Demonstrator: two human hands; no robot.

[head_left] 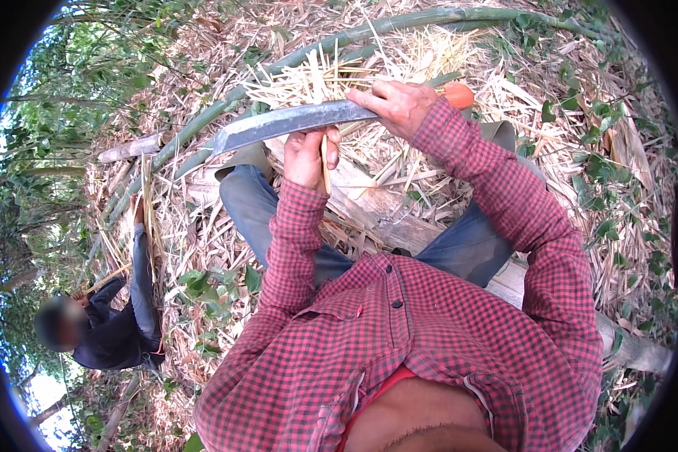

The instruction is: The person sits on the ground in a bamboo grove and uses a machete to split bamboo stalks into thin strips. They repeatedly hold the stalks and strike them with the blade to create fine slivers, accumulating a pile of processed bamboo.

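My right hand (401, 108) is closed at the near end of a machete, and its handle is hidden in the grip. The long, dark, broad blade (290, 124) points left, passing just above my left hand (306, 158). That hand pinches a thin, pale bamboo strip (325, 167), which stands roughly upright between thumb and fingers. The strip's upper end meets the lower edge of the blade; whether they touch I cannot tell. Just beyond the blade lies a heap of pale split bamboo strips (316, 79).
Long green bamboo poles (429, 15) curve across the ground beyond the heap. A rounded orange object (458, 95) sits beside my right wrist. Between my legs lies a log (407, 226). At left, another person (117, 324) sits holding long strips. Dry leaves and plants cover the ground.
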